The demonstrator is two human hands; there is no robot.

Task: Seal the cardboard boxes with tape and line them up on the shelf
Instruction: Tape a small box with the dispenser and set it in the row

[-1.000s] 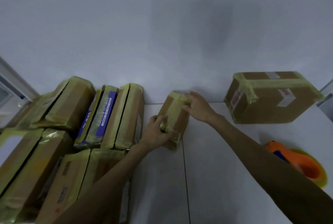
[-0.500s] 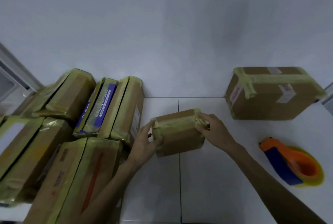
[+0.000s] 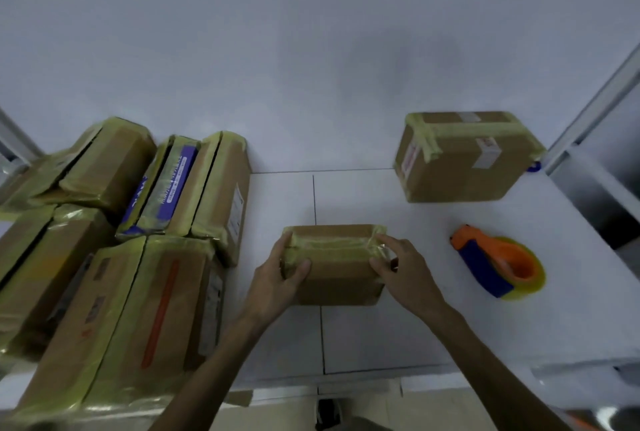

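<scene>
Held box: a small brown cardboard box with a band of yellowish tape (image 3: pixel 334 262) sits on the white shelf surface (image 3: pixel 433 326), in the open gap between the taped stack and the tape dispenser.
Left hand (image 3: pixel 277 283): clamped on the box's left end, thumb over the top.
Right hand (image 3: pixel 403 269): clamped on the box's right end, forefinger lying along the tape.
Landmark: an orange and blue tape dispenser with a yellow roll (image 3: pixel 498 267) lies right of the box, well apart.
Neighbours: a pile of tape-wrapped brown boxes (image 3: pixel 145 257) stands left of the box; a larger taped brown carton (image 3: pixel 464 156) stands behind the dispenser, against the wall.
Risk, tape: its ends look crinkled; a hard squeeze could lift them.
Risk, stack: the left pile leans unevenly; pushing the box in could nudge it over.
Risk, line: set down skewed, the row would not sit straight.
</scene>
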